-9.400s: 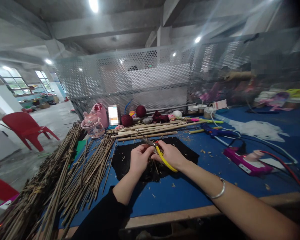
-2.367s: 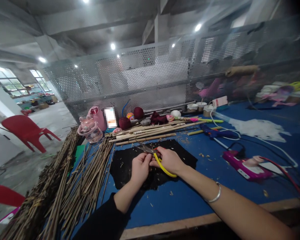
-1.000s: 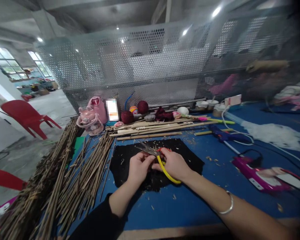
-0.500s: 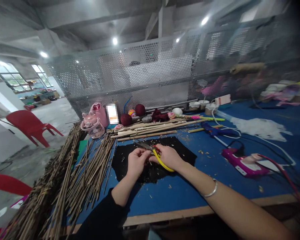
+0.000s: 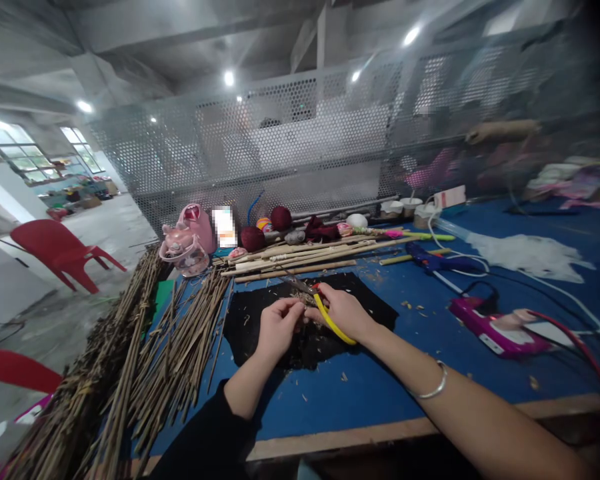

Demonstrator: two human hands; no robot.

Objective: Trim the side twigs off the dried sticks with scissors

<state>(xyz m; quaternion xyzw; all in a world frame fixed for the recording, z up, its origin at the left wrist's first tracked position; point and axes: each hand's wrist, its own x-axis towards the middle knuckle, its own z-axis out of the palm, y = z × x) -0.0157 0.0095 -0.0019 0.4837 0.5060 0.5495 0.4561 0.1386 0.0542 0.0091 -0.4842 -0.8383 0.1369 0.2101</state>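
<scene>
Over a black cloth (image 5: 365,297) strewn with small chips, my two hands are close together. My right hand (image 5: 343,312) is closed round scissors with yellow handles (image 5: 333,323), their blades pointing up and left. My left hand (image 5: 279,323) is closed in a pinch at a small brownish bundle (image 5: 305,297) whose lower part is hidden by the fingers. The bundle lies beneath the scissor blades. A silver bangle (image 5: 437,381) is on my right wrist.
Thin sticks (image 5: 180,353) and a thicker twig bundle (image 5: 90,373) lie at the left. Pale sticks (image 5: 300,257), yarn balls (image 5: 281,218) and a pink container (image 5: 187,250) stand behind. A blue glue gun (image 5: 435,260) and magenta power strip (image 5: 505,330) are at the right.
My right hand and the scissors have shifted slightly right. More of the brownish bundle now shows between the hands. The view has also moved a little.
</scene>
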